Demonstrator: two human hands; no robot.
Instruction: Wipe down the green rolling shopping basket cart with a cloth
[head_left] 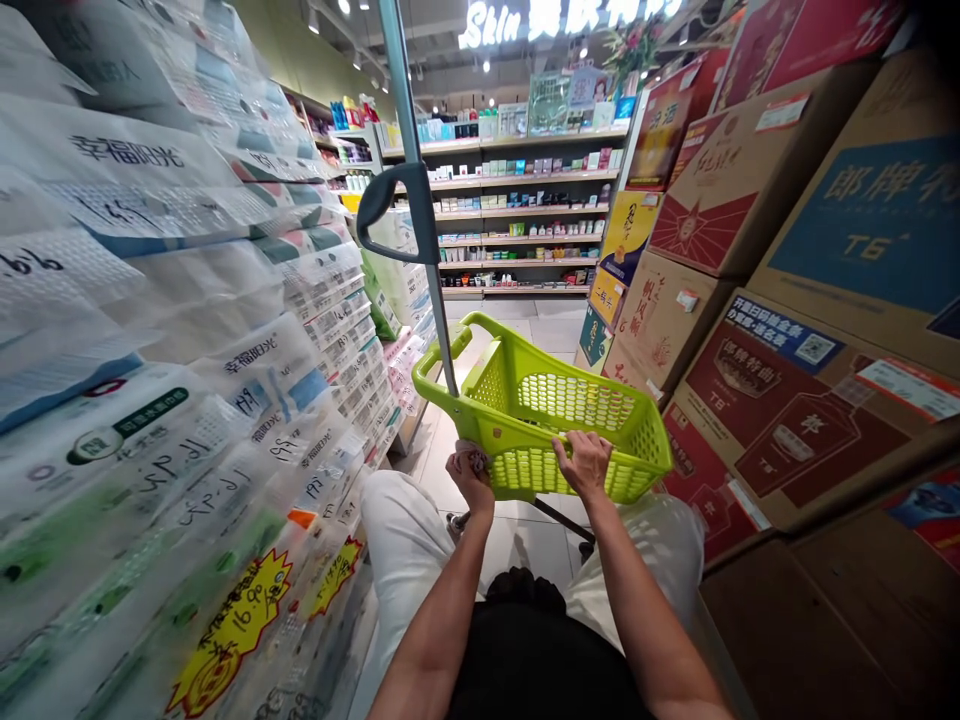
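A lime-green shopping basket cart (540,470) with perforated walls stands in front of me, between my knees. From its left end a tall grey pole (444,330) with a dark grey handle loop (431,215) rises. My left hand (474,482) is closed around a crumpled pinkish-grey cloth (471,450), pressed against the lower left part of the cart's near side. My right hand (586,462) grips the near rim, fingers hooked over the top edge. The basket's inside shows no goods in the part I can see. Below it, dark legs and wheels are partly hidden.
Stacked plastic-wrapped paper packs (247,380) with handwritten prices rise close on my left. Piled cardboard cartons (787,400) wall in the right side. Ahead, beyond the tiled floor (525,322), shelves (525,182) hold rows of small boxes and bottles.
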